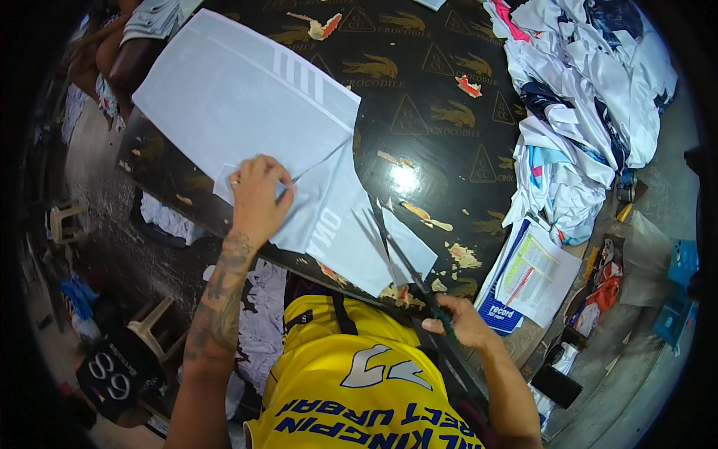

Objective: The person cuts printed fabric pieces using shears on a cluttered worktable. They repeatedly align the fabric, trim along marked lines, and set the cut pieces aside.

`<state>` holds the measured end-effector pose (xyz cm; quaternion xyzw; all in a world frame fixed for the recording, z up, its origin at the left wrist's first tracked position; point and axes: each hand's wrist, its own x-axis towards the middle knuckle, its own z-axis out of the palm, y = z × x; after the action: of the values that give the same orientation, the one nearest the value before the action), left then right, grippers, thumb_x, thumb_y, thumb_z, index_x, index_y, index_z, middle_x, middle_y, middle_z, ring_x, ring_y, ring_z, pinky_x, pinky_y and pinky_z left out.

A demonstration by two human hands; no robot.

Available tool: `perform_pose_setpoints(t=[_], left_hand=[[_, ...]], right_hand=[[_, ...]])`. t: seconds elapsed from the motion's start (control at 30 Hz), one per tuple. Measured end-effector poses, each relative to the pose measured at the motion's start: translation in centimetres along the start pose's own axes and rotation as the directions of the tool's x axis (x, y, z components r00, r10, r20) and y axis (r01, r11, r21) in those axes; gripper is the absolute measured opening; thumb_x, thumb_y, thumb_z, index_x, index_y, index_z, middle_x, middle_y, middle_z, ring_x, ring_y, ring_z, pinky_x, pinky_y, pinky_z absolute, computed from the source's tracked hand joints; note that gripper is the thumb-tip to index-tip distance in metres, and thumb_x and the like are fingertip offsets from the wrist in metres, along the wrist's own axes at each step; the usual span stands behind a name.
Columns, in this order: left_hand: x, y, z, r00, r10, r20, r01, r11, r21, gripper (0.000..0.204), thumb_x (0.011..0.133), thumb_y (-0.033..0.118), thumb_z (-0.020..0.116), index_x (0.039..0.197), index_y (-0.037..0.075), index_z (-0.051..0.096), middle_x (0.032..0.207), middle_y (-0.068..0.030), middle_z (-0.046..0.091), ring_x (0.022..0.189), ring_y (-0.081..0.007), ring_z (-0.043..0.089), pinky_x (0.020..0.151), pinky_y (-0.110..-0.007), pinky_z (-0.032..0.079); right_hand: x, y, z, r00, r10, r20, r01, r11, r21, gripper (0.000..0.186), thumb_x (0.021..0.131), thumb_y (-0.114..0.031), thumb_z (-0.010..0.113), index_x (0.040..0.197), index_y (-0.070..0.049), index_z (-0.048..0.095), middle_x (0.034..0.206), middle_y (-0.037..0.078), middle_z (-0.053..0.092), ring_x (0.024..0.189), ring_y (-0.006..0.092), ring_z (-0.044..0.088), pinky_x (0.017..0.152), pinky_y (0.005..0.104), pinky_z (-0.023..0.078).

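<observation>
yellow jersey (pixel 318 322) near scissors (pixel 410 268), papers (pixel 544 278)

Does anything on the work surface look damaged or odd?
Yes: the black tabletop looks worn. Its dark covering is missing in ragged patches, including a pale patch to the right of the scissors and a reddish patch farther up.

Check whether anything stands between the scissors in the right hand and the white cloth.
Nothing visible does: the scissors, held in the right hand, overlap the white cloth, blades open; the left hand lies clear, farther left.
</observation>
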<state>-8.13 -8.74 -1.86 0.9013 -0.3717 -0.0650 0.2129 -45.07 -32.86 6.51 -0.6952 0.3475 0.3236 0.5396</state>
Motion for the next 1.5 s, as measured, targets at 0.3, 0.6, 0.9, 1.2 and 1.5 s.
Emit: perform_pose_setpoints(t=[0.3,0.6,0.9,1.2,1.5], left_hand=[[0.4,4.7,0.2,0.967,0.173,0.185,-0.083,0.906,-0.416,0.020,0.094,0.018,0.076,0.112,0.010,0.077,0.102,-0.0048,0.075,0.105,-0.0242,0.066,0.104,-0.044,0.035],[0.6,4.9,1.9,0.938,0.282,0.203,-0.172,0.885,-0.433,0.022,0.095,0.018,0.075,0.117,0.012,0.078,0.101,-0.0030,0.071,0.104,-0.0237,0.062,0.103,-0.045,0.033],[2.1,3.8,0.6,0.923,0.345,0.169,-0.243,0.865,-0.439,0.023,0.092,0.017,0.076,0.114,0.009,0.076,0.109,-0.0051,0.070,0.111,-0.0259,0.062,0.105,-0.045,0.035],[3.4,1.0,0.2,0.857,0.436,0.275,-0.282,0.843,-0.459,0.025,0.089,0.015,0.076,0.111,0.004,0.073,0.121,-0.0072,0.068,0.125,-0.0291,0.059,0.108,-0.047,0.040],[4.5,0.1,-0.4,0.795,0.490,0.359,-0.271,0.815,-0.511,0.023,0.090,0.014,0.075,0.111,0.005,0.074,0.125,-0.0060,0.069,0.127,-0.0281,0.059,0.106,-0.046,0.041]], right_hand=[[5.4,-6.1,4.9,0.994,0.026,-0.106,-0.021,0.999,0.050,0.066,0.086,-0.062,0.084,0.096,0.001,0.068,0.071,0.013,0.062,0.068,0.0257,0.058,0.068,0.0404,0.047],[8.5,-9.4,5.6,0.976,0.063,-0.208,-0.029,0.986,0.166,0.061,0.084,-0.057,0.090,0.096,0.000,0.072,0.068,0.005,0.061,0.066,0.0136,0.050,0.062,0.0338,0.043],[9.3,-9.3,7.2,0.974,0.122,-0.191,-0.064,0.957,0.282,0.056,0.081,-0.051,0.094,0.092,0.000,0.076,0.069,0.004,0.065,0.063,0.0114,0.053,0.060,0.0313,0.044],[9.5,-11.4,9.1,0.957,0.225,-0.186,-0.152,0.928,0.341,0.057,0.078,-0.054,0.096,0.090,-0.001,0.077,0.069,0.005,0.066,0.063,0.0134,0.056,0.061,0.0318,0.046],[11.2,-13.8,9.9,0.955,0.224,-0.196,-0.128,0.904,0.407,0.056,0.078,-0.052,0.096,0.088,-0.001,0.075,0.067,0.005,0.063,0.063,0.0138,0.054,0.061,0.0326,0.045]])
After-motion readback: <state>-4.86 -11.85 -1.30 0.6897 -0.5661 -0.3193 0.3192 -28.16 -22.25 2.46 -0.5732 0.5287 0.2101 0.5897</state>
